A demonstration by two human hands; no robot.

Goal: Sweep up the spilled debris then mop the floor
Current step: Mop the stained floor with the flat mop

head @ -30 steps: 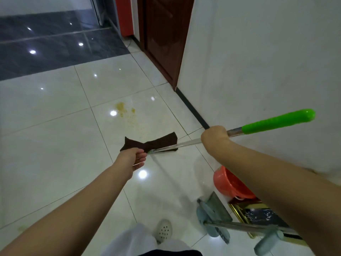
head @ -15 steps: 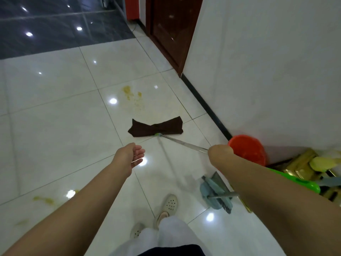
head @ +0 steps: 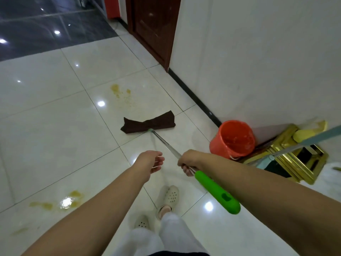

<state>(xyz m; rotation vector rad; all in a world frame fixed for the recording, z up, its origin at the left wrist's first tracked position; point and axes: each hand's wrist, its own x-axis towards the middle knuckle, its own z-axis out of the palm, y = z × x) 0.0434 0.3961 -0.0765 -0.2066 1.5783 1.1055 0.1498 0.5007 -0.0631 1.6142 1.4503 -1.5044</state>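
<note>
A mop with a dark brown cloth head [head: 148, 122] lies flat on the white tiled floor ahead of me. Its metal pole [head: 166, 144] runs back to a green grip [head: 217, 193]. My right hand [head: 189, 160] grips the pole just above the green grip. My left hand [head: 151, 161] hovers beside the pole, fingers relaxed, holding nothing. Yellow-brown stains mark the floor beyond the mop head [head: 120, 93] and near my left forearm [head: 55, 202].
An orange bucket [head: 232, 139] stands by the white wall [head: 258, 61] on the right. Beside it lie a gold-framed object [head: 295, 159] and a pale blue handle [head: 304, 143]. A dark wooden door [head: 153, 26] is ahead. My feet in white clogs [head: 169, 196] stand below the hands.
The mop's green grip swung down from high on the right to low by my right forearm. My left hand let go of the pole and hangs free. The mop head stayed on the floor.
</note>
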